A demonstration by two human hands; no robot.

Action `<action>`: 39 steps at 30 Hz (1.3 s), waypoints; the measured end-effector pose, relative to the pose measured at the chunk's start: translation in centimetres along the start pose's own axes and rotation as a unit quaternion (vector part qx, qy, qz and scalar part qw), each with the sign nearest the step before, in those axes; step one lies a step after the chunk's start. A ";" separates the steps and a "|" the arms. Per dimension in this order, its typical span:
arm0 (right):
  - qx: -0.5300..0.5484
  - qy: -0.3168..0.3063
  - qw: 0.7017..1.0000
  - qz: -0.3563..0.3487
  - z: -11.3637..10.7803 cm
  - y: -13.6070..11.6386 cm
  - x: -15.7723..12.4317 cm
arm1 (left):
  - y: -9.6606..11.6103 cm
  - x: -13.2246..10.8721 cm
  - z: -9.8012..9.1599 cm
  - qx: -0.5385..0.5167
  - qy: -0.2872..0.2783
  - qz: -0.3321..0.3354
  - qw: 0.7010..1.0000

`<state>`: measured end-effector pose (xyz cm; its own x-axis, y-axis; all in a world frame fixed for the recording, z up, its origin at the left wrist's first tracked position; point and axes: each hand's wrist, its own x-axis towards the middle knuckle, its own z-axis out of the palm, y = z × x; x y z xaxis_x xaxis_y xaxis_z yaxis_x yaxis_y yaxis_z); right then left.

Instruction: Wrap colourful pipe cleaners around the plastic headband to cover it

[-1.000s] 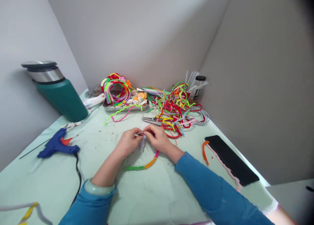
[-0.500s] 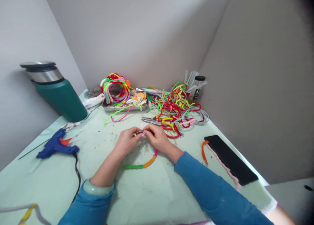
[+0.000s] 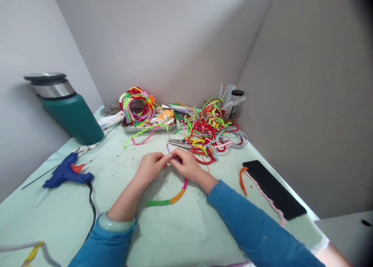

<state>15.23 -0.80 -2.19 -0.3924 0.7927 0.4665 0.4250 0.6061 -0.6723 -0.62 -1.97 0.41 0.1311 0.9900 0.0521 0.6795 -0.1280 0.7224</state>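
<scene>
The left hand (image 3: 150, 166) and right hand (image 3: 187, 164) meet fingertip to fingertip low over the tabletop (image 3: 189, 236). Each grip is pinched narrow on the top of a curved hoop (image 3: 170, 199). Its wrapped part, green, then orange, then pink, arcs back toward the person. A lilac pipe cleaner (image 3: 168, 147) pokes up between the two grips, and metal cutters (image 3: 180, 143) lie just beyond.
</scene>
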 end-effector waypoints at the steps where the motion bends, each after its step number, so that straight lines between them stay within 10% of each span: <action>1: -0.005 0.002 1.000 -0.001 0.0 0.0 0.0 | 0.0 0.0 0.0 0.002 0.000 0.000 1.000; 39: -0.054 0.020 0.998 0.013 0.2 0.0 0.0 | 0.2 0.0 0.3 0.003 0.088 0.097 0.991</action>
<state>15.13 -0.83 -2.31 -0.3472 0.8092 0.4739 0.5206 0.5866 -0.6204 -0.21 -2.03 0.35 0.1315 0.9418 0.3095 0.6576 -0.3165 0.6836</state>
